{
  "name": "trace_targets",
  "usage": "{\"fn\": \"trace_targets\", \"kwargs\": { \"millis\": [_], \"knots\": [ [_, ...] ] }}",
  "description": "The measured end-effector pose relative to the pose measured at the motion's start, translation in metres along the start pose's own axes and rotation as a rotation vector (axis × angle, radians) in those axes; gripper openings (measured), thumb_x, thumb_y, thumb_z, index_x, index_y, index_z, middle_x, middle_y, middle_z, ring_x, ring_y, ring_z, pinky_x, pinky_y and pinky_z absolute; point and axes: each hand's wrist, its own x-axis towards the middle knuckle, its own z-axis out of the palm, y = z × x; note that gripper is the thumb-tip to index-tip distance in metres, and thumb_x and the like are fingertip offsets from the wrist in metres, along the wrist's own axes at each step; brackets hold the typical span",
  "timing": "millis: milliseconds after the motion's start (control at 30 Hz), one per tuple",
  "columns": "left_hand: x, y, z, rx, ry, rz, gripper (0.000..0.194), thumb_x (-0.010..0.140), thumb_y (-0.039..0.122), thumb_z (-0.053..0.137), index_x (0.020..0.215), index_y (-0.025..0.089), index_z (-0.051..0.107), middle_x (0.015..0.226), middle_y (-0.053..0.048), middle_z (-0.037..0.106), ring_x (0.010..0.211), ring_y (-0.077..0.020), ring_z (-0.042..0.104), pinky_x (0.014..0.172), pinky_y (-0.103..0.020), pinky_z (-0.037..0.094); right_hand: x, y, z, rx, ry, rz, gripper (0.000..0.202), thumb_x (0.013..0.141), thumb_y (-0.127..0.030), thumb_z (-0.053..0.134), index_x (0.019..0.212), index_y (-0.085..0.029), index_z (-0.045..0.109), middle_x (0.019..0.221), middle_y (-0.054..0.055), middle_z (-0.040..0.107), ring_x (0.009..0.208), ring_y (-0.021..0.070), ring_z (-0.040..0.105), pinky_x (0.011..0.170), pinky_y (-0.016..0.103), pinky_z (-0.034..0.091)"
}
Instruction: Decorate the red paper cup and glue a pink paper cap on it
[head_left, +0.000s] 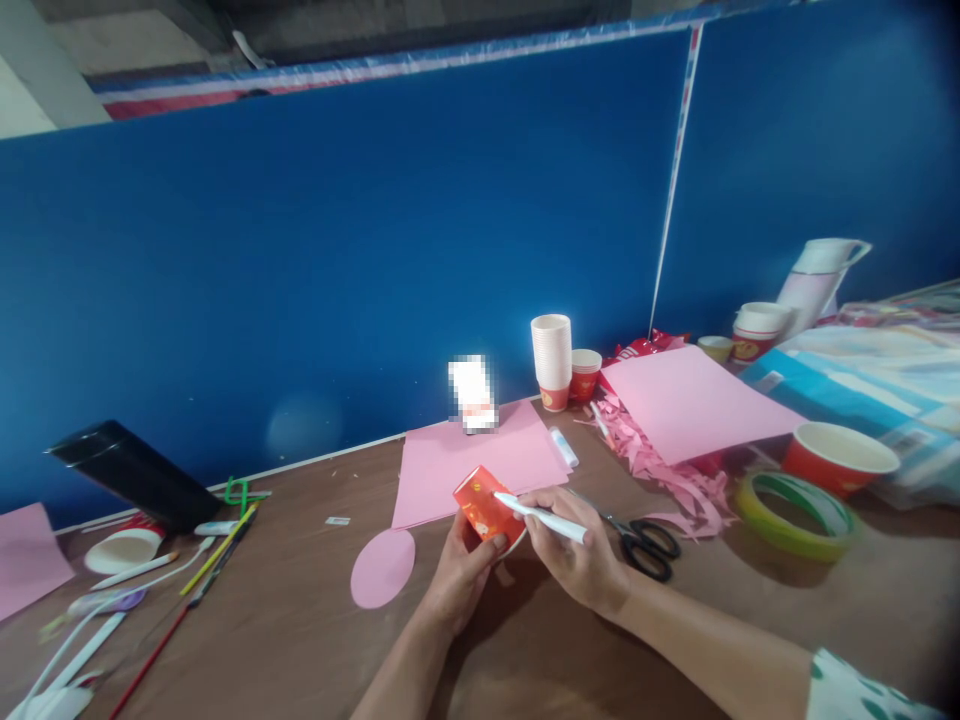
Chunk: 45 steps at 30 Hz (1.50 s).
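My left hand (pixel 463 572) is closed around a red paper cup (pixel 482 498) with a yellowish printed pattern, held tilted above the table. In my right hand (pixel 574 560) is a white marker pen (pixel 551 522), gripped like a writing tool, its tip at the side of the cup. A pink paper oval (pixel 383 568) lies to the left of the cup. Behind it is a stack of pink paper sheets (pixel 431 470). Black-handled scissors (pixel 649 548) rest just right of my right hand, which partly hides them.
A tall stack of paper cups (pixel 551 360) stands at the back. To the right are pink paper shreds (pixel 637 450), a roll of tape (pixel 795 525), a red paper bowl (pixel 840 460) and a white jug (pixel 814 280). A black cylinder (pixel 135 475) leans at left. A blue partition (pixel 337 250) closes the back.
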Motion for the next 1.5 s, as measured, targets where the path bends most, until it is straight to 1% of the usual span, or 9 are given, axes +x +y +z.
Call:
{"fn": "trace_targets", "kwargs": {
  "millis": [133,400,567,733,867,1000,1200,1300,1500],
  "knots": [
    [0.0005,-0.0012,-0.0014,-0.020,-0.005,0.004,0.047,0.071,0.020,0.072,0.114,0.021,0.053,0.111,-0.008,0.063,0.105,-0.0251,0.059,0.094,-0.040,0.042,-0.0012,0.0012,0.0009,0.005,-0.014,-0.005,0.013,0.089,-0.016,0.045,0.093,-0.019,0.057,0.081,0.005,0.064,0.075,0.0170,0.061,0.072,0.029,0.049],
    [0.0007,0.0009,0.0000,-0.042,-0.002,-0.005,0.049,0.070,0.024,0.073,0.116,0.019,0.054,0.112,-0.011,0.063,0.106,-0.0282,0.058,0.094,-0.043,0.042,-0.0020,0.0025,0.0005,0.019,0.013,-0.037,0.017,0.085,-0.010,0.047,0.097,-0.019,0.056,0.082,0.004,0.062,0.074,0.0165,0.061,0.071,0.028,0.049],
    [0.0009,0.0003,-0.0004,-0.037,-0.010,-0.007,0.042,0.074,0.024,0.070,0.114,0.019,0.056,0.112,-0.011,0.064,0.104,-0.0283,0.059,0.090,-0.042,0.044,-0.0024,0.0021,0.0011,0.002,-0.004,-0.090,0.020,0.084,-0.008,0.048,0.098,-0.019,0.055,0.083,0.004,0.063,0.076,0.0168,0.060,0.072,0.028,0.049],
    [0.0009,0.0001,-0.0009,-0.036,-0.017,-0.005,0.045,0.075,0.024,0.069,0.117,0.019,0.056,0.117,-0.012,0.062,0.106,-0.0283,0.058,0.090,-0.039,0.045,-0.0021,0.0012,0.0008,0.012,0.017,-0.086,0.020,0.083,-0.007,0.049,0.098,-0.019,0.055,0.084,0.004,0.063,0.077,0.0164,0.060,0.072,0.028,0.048],
    [0.0012,-0.0010,-0.0025,-0.016,-0.001,0.004,0.049,0.075,0.026,0.069,0.121,0.019,0.054,0.112,-0.011,0.063,0.101,-0.0273,0.060,0.083,-0.036,0.048,-0.0016,0.0006,0.0004,0.016,0.026,-0.079,0.018,0.084,-0.008,0.048,0.096,-0.020,0.055,0.083,0.004,0.063,0.075,0.0163,0.060,0.071,0.028,0.048],
    [0.0012,-0.0020,-0.0036,0.005,0.022,-0.006,0.051,0.074,0.030,0.070,0.120,0.018,0.053,0.109,-0.013,0.064,0.091,-0.0257,0.063,0.070,-0.032,0.051,-0.0004,-0.0010,0.0001,0.003,0.042,-0.086,0.018,0.085,-0.008,0.045,0.095,-0.020,0.054,0.081,0.004,0.063,0.074,0.0165,0.060,0.069,0.028,0.048],
    [0.0010,-0.0021,-0.0037,-0.035,0.016,0.009,0.052,0.076,0.025,0.068,0.125,0.022,0.050,0.124,-0.011,0.058,0.113,-0.0267,0.055,0.089,-0.034,0.046,-0.0006,-0.0006,-0.0002,-0.012,0.021,-0.060,0.016,0.086,-0.009,0.046,0.095,-0.020,0.053,0.083,0.004,0.063,0.074,0.0165,0.059,0.069,0.029,0.048],
    [0.0015,-0.0031,-0.0046,-0.032,0.009,0.002,0.052,0.078,0.025,0.066,0.126,0.021,0.049,0.122,-0.012,0.059,0.113,-0.0277,0.055,0.089,-0.035,0.046,-0.0025,0.0028,0.0006,-0.004,0.012,-0.046,0.019,0.085,-0.008,0.046,0.097,-0.020,0.054,0.084,0.004,0.063,0.074,0.0168,0.059,0.070,0.029,0.048],
    [0.0033,-0.0056,-0.0066,-0.054,-0.004,0.027,0.051,0.079,0.024,0.064,0.128,0.019,0.049,0.121,-0.012,0.060,0.112,-0.0269,0.055,0.096,-0.039,0.040,-0.0033,0.0064,0.0009,0.002,0.003,-0.042,0.019,0.086,-0.009,0.045,0.098,-0.020,0.054,0.086,0.005,0.063,0.077,0.0178,0.060,0.072,0.030,0.048]
  ]
}}
